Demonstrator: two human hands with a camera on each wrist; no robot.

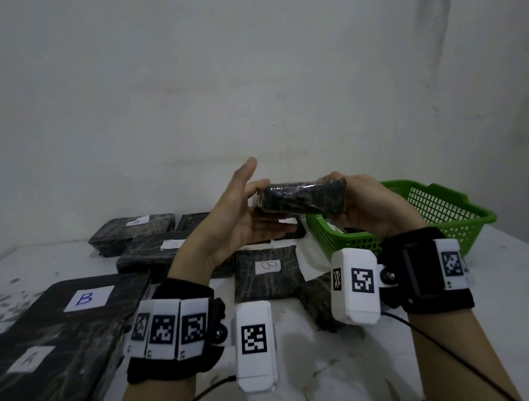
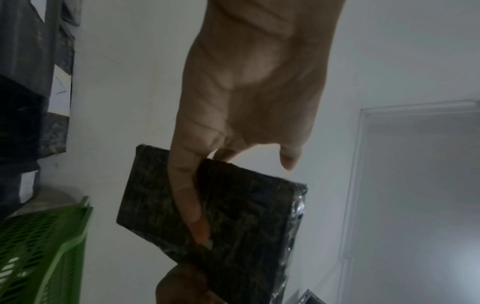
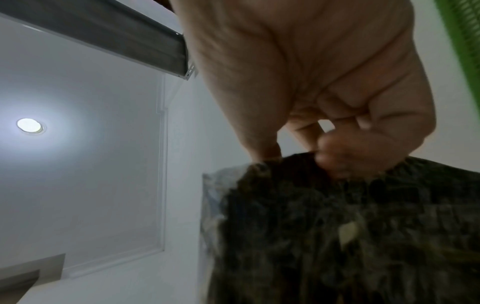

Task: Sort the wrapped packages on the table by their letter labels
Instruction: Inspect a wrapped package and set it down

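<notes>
1. Currently, the left hand (image 1: 242, 222) is raised palm inward with fingers straight; its fingers touch one end of the small package (image 1: 302, 198).
2. Opposite, the right hand (image 1: 368, 202) has fingers curled, gripping the other end.
3. Held package sits between both hands, above the table (image 1: 435, 345); green basket (image 1: 447, 210) lies just behind.

Both arms reach forward and up, side by side, with the hands raised in front of the chest. Each wrist wears a black band with a small white box on it. The left hand (image 1: 242, 215) is turned palm up and inward. Its fingers (image 2: 187, 191) are mostly straight, with one long finger lying flat. The thumb points up. The right hand (image 1: 364, 203) faces the left one. Its fingers (image 3: 345, 152) are curled in and pinching tight.
</notes>
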